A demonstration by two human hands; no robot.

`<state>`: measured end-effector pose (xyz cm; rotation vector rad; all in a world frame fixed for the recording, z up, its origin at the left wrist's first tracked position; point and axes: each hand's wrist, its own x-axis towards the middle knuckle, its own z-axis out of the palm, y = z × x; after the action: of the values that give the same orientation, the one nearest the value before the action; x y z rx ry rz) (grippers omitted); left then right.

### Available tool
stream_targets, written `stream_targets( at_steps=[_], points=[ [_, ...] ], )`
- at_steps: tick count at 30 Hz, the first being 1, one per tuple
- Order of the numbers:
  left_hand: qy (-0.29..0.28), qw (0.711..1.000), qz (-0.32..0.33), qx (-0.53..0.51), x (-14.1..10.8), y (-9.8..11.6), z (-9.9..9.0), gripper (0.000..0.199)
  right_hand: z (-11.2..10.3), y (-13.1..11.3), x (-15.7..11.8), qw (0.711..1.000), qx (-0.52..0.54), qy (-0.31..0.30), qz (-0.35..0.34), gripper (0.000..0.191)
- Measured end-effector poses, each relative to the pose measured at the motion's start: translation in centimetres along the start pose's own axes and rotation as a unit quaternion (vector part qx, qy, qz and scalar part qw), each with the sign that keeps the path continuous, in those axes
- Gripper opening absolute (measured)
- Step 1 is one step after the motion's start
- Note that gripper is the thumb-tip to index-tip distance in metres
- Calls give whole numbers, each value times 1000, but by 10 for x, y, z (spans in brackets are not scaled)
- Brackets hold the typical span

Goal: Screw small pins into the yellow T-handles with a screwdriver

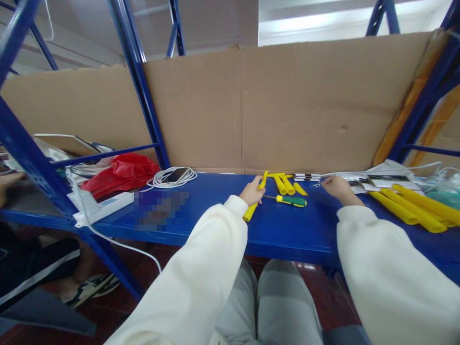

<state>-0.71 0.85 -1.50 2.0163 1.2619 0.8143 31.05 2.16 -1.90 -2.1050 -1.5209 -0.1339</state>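
Observation:
My left hand [252,190] is closed around a slim yellow tube [250,213], whose narrow end sticks up past the fingers. Just right of it lies a screwdriver [292,201] with a green and yellow handle. My right hand [337,188] is low over the blue shelf top, fingers bent together beside some tiny white pieces [316,184]; whatever is between the fingertips is too small to make out. Between the hands, several shorter yellow pieces [281,185] lie near black-and-white packets [305,177].
Several long yellow tubes [413,211] lie at right. A coiled white cable [172,178], a red plastic bag [125,171] and a white power strip [108,209] are at left. Cardboard [287,105] walls the back; blue posts [143,86] stand at the sides. Another person's leg [43,268] shows lower left.

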Motion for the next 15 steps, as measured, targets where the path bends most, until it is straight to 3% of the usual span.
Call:
stream_targets(
  at_steps=[6,12,15],
  points=[
    [17,999,-6,-37,-3,2,0,49,6,14,-4,996,-47,-40,58,11],
    [68,995,-3,-68,-2,1,0,48,16,13,-1,996,-75,-34,31,12],
    [57,991,3,-118,-3,5,1,47,21,18,3,998,-60,-23,14,14]
  ],
)
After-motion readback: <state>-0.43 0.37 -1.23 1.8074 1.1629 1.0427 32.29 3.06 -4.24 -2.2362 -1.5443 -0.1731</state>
